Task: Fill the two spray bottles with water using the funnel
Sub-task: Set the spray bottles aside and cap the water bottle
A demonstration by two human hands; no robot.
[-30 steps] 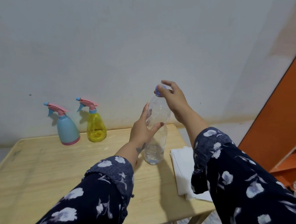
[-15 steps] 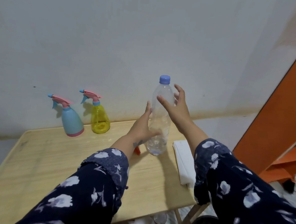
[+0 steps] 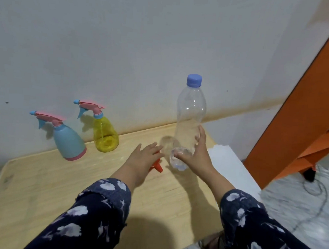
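Observation:
A blue spray bottle (image 3: 68,143) and a yellow spray bottle (image 3: 105,134) stand by the wall at the back of the table, both with pink trigger heads on. A clear water bottle (image 3: 191,114) with a blue cap stands upright further right, with water low in it. My right hand (image 3: 197,157) lies against its lower right side with straight fingers, the thumb across the base. My left hand (image 3: 141,159) reaches out flat over a red funnel (image 3: 158,168), which lies on the table mostly hidden beneath it.
The wooden table (image 3: 40,184) has its right edge close to the water bottle. A white folded cloth (image 3: 228,164) lies at that edge. Orange furniture (image 3: 302,123) stands at the right, with a cable on the tiled floor (image 3: 308,210).
My right hand left the cap and came down to the bottle's base. My left hand let go of the bottle's side and dropped onto the red funnel.

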